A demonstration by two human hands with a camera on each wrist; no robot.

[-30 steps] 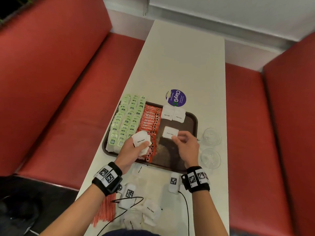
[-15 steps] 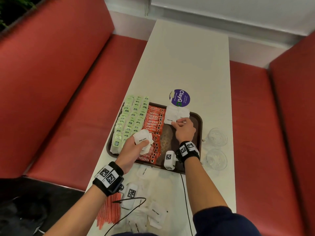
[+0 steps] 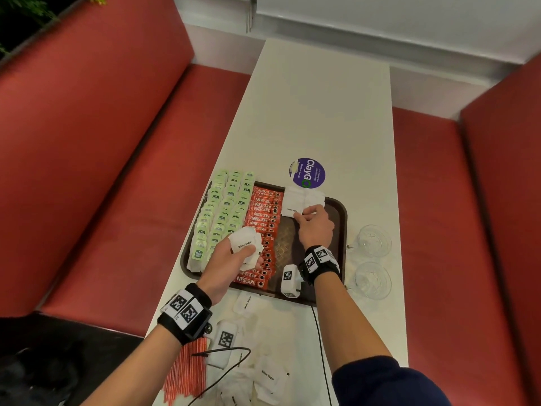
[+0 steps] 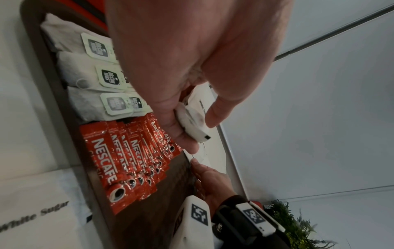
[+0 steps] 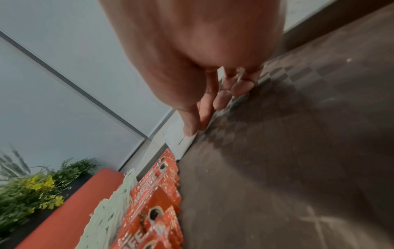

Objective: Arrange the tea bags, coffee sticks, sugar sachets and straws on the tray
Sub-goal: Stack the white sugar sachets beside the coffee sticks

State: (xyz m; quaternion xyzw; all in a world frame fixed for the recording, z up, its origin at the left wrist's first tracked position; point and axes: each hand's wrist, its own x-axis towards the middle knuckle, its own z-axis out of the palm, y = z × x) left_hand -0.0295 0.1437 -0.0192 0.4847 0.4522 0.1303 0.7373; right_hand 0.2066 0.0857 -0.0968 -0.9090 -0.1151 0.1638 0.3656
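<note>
A dark brown tray (image 3: pixel 341 230) holds rows of green-tagged tea bags (image 3: pixel 222 212) on its left and red Nescafe sticks (image 3: pixel 263 224) beside them. White sugar sachets (image 3: pixel 297 199) lie at its far edge. My right hand (image 3: pixel 304 213) reaches there and pinches the near edge of a sugar sachet (image 5: pixel 177 139) lying on that pile. Over the coffee sticks, my left hand (image 3: pixel 248 253) grips a bundle of sugar sachets (image 4: pixel 198 128). Red straws (image 3: pixel 187 373) and loose sachets (image 3: pixel 269 376) lie on the table near me.
Two clear glass cups (image 3: pixel 373 240) stand right of the tray. A purple round sticker (image 3: pixel 307 172) sits just beyond it. The narrow white table (image 3: pixel 322 98) runs between red bench seats (image 3: pixel 102 142). A black cable (image 3: pixel 320 347) trails across the near table.
My right hand carried a sugar sachet from the tray's middle to the far pile and now stays there. The left hand keeps its bundle in place.
</note>
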